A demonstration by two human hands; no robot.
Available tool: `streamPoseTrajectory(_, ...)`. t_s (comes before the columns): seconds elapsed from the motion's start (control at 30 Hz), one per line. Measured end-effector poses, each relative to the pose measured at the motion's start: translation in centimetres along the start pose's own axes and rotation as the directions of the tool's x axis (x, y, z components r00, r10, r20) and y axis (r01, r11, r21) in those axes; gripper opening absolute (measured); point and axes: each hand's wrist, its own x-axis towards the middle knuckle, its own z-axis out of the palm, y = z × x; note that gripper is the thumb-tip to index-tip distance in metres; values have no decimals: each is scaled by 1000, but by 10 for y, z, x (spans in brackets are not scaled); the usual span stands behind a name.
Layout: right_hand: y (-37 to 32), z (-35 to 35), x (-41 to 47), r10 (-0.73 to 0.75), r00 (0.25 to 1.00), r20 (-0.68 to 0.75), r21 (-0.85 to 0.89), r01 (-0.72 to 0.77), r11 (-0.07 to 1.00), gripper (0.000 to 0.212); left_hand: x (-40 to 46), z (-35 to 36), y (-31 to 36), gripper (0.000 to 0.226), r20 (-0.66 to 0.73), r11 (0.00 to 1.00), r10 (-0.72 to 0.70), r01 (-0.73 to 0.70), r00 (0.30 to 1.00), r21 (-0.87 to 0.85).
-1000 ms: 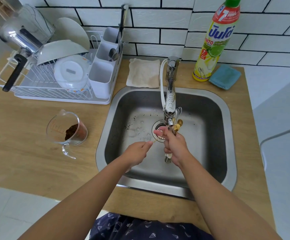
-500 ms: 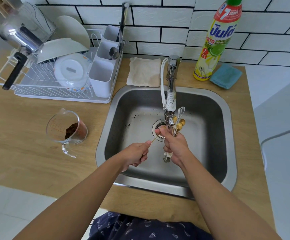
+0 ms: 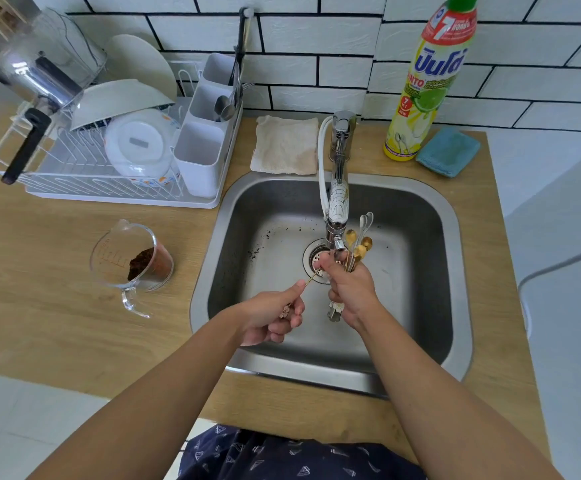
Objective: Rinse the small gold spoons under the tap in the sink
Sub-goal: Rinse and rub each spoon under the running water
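- While the tap [image 3: 336, 202] reaches out over the steel sink [image 3: 427, 216], the right hand [image 3: 349, 289] is clenched round a bundle of small gold spoons [image 3: 358, 244], bowls up just beside the spout, flower-tipped handle ends poking out below the fist.
- The left hand [image 3: 275, 315] pinches a single gold spoon [image 3: 311, 277] by its thin handle; the far end of that spoon runs up toward the right hand, just under the spout, and a flower charm shows at the left palm.
- Whether water is running I cannot tell; no stream is visible.
- My judgement: the rinse is mid-way, with one spoon drawn apart from the bundle and handled singly under the spout.
- Next, I judge, the single spoon wants turning under the spout, then setting aside, perhaps in the white cutlery caddy [image 3: 199, 157] of the dish rack [image 3: 74, 181] left of the sink; the bundle needs a firm grip meanwhile.
- Dark specks lie on the sink floor left of the drain [image 3: 311, 256]; a glass measuring cup [image 3: 131, 258] of brown grounds stands on the table [image 3: 39, 271] left of the sink.
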Motion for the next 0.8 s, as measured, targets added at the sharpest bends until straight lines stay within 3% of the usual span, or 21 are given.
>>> streamPoseTrajectory(0.1,2,0,1,11,998,-58,-103,-17,995,15,-1,-2,0,48,-18,997,8,-6,1000,71)
streamPoseTrajectory(0.33,2,4,-3,18,1000,-24,-170,-22,985,25,-1,-1,6,46,-16,994,45,-43,999,96)
streamPoseTrajectory(0.5,-3,3,0,51,999,-12,26,-51,998,26,6,-1,8,33,-49,992,120,-122,991,-33)
streamPoseTrajectory(0.67,0,-6,-6,37,999,-37,-74,-40,996,18,30,11,30,15,-177,974,227,-221,958,55)
streamPoseTrajectory(0.8,-14,-16,1,3,982,-188,116,20,993,32,51,32,48,6,-241,922,286,-335,927,-194)
